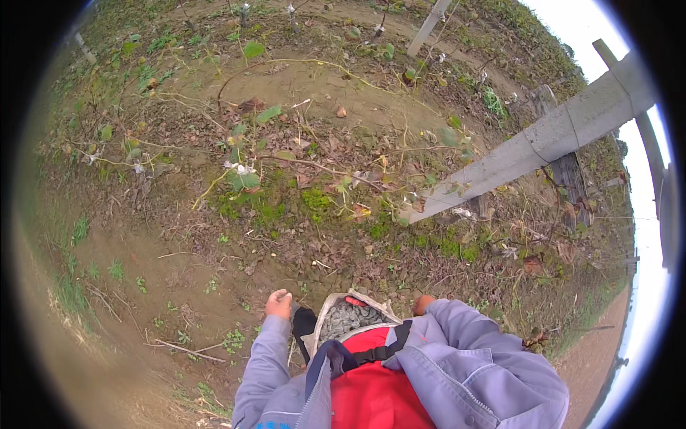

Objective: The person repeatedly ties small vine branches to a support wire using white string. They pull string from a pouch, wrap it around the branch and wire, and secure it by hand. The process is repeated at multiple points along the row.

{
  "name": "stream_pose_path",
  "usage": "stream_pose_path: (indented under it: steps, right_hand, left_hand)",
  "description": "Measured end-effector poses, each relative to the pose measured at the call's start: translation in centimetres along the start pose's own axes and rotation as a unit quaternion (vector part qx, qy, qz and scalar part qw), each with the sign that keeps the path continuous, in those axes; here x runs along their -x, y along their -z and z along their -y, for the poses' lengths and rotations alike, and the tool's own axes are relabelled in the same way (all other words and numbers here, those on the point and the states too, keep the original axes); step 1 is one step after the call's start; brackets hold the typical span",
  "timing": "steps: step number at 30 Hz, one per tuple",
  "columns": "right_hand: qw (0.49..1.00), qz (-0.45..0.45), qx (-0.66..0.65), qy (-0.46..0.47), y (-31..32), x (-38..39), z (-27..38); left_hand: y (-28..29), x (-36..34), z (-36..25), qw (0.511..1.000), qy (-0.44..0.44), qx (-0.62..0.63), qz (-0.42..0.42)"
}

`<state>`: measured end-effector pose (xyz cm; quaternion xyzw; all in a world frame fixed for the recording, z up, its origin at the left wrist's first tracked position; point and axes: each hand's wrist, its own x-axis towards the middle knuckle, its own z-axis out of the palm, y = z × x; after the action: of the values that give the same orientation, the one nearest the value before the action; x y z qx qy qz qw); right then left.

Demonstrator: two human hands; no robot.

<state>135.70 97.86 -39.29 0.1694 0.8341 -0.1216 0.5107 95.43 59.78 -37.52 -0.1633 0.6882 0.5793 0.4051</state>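
Fingers [285, 292] of the left hand [279, 304] were loosely curled, just left of the waist pouch; couldn't tell if anything thin was pinched there. Right hand [423, 305] sat across on the pouch's other side, mostly hidden by its sleeve [464, 325] — grip unclear, so no call on whether it was clenched or free.

Btwn the hands, against the body, was the pale cloth pouch [386, 309], mouth open, w/ a grey tangle of cord-like strips [348, 319] inside and a small red item [355, 301] near the top edge. A black strap w/ buckle [371, 355] crossed the red garment [379, 400] just below.

Step in hand, as judged: prob. a pause at the pouch, neither hand on the vine. A next move w/ the strips would call for a narrow pinch to part one from the tangle, then a reach fwd to the stems w/o snapping them.

Farther out, a thin vine [314, 166] trailed over leaf litter, w/ white tufts [243, 169] on it, prob. ties. Patches of moss [315, 200] lay below. Off to the right a concrete post [500, 161] leaned, wire around it; another post [429, 28] stood farther back.
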Motion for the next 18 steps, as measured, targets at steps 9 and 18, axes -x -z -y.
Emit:
stream_pose_path:
  steps: [9,18]
  right_hand:
    - [0.962,-0.107,-0.249,-0.022,12.7,-9.0,9.3]
    - [0.819,-0.221,-0.525,-0.062,20.7,-38.2,8.3]
  left_hand:
    - [-3.2,-11.4,9.1,0.988,-0.029,-0.148,0.041]
    - [-8.1,-19.9,15.9,0.997,0.026,0.059,0.043]
